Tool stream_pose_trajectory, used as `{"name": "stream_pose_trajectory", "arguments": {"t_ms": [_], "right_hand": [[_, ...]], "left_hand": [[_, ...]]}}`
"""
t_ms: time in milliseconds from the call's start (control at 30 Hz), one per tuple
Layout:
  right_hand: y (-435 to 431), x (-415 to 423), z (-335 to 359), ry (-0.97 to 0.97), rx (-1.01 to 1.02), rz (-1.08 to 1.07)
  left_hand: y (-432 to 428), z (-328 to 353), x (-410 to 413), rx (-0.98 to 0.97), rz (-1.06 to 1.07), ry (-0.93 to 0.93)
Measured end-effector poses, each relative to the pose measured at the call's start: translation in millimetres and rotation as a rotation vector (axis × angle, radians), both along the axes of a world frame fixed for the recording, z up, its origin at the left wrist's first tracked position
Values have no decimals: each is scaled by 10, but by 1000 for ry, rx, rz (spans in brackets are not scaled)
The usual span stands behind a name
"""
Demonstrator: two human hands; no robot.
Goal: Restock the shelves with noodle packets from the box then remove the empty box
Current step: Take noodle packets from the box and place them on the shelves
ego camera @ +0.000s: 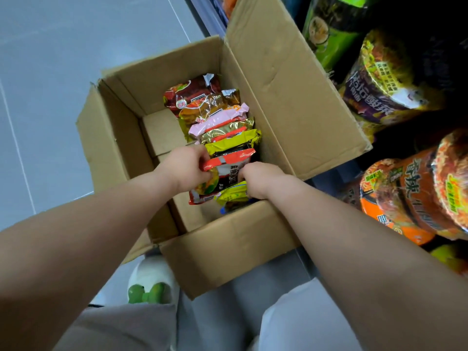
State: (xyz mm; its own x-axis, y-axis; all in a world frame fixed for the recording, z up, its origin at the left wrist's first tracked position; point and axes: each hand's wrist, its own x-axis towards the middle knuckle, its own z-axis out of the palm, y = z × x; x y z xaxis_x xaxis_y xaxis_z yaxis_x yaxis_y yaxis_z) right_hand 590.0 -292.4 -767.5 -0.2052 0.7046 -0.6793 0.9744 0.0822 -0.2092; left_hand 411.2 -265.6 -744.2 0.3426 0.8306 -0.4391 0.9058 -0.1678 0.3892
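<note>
Open cardboard box [278, 97] is seen from above on the grey tiled floor [63, 72], all flaps folded outward. A row of noodle packets [222, 122] is stood on edge along the box's right inner wall; the left part of the box bottom is bare cardboard. The far end of the row is taken by a dark red packet [192, 93], a pink packet [217, 121] sits mid-row, and olive-yellow ones come nearer. The orange-and-black noodle packet [228, 168] near the close end is gripped from both sides. Its left edge is pinched by the left hand [184, 165], fingers curled over the top edge and thumb underneath. Its right edge is met by the right hand [260, 178], fingers curled down into the row and closed on that side; the fingertips are hidden among the packets. The packet is tilted toward the camera and still inside the box, touching its neighbours. A yellow packet [231, 195] is lying just below the right hand, against the near wall. To the right of the box, purple bowl noodles [385, 79], orange bowl noodles [405, 196] and a green container [329, 29] are stacked in dim light, close to the box's right flap. Below the box a white slipper with green trim [152, 279] and grey trousers [121, 330] are seen.
</note>
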Motion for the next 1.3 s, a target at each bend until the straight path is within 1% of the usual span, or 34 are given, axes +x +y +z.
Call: {"name": "stream_pose_trajectory", "arguments": {"t_ms": [133, 200, 267, 333, 467, 567, 700, 767, 867, 1067, 1200, 1300], "right_hand": [[-35, 3, 183, 14, 66, -25], [-48, 29, 468, 23, 103, -40], [-77, 41, 892, 33, 120, -113], [-126, 43, 1328, 66, 134, -217], [-245, 23, 2480, 82, 145, -398], [-397, -45, 3435, 76, 145, -422], [-659, -194, 4635, 73, 177, -454], [-780, -267, 5024, 78, 207, -459], [-904, -390, 5467, 72, 270, -426], [-815, -909, 5969, 39, 372, -408], [-511, -1646, 6226, 33, 440, -407], [-255, -2267, 6361, -16, 517, -442]], "left_hand": [[46, 181, -89, -16, 12, -22], [74, 419, -143, -20, 55, -39], [79, 817, -200, -23, 132, -59], [49, 1251, -266, -15, 189, -76], [-59, 2402, -380, -23, 216, -77], [-213, 3393, -483, -20, 237, -47], [-550, 4592, -665, 29, 369, -89], [-719, 4957, -740, 61, 411, -115], [-918, 5350, -911, 117, 442, -139], [-938, 5660, -1515, 175, 489, -203], [-629, 5870, -2289, 209, 490, -252], [-333, 6072, -2873, 259, 472, -279]]}}
